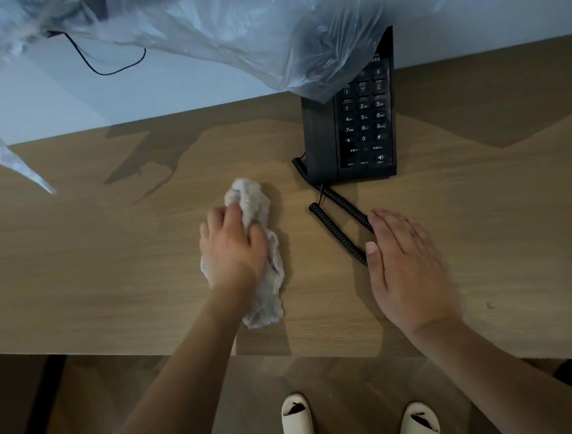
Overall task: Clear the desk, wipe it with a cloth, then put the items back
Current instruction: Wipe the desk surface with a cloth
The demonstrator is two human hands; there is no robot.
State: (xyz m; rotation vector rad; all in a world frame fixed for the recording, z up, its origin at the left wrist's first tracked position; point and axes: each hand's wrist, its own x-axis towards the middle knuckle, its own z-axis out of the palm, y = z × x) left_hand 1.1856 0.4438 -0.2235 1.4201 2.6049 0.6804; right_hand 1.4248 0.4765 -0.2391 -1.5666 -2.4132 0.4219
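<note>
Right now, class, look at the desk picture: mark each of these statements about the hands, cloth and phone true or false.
1. The left hand grips the cloth. True.
2. The right hand holds the handset. False: it lies flat and open beside the coiled cord.
3. The telephone stands on the desk. True.
4. The cloth is dark blue. False: it is pale grey.
</note>
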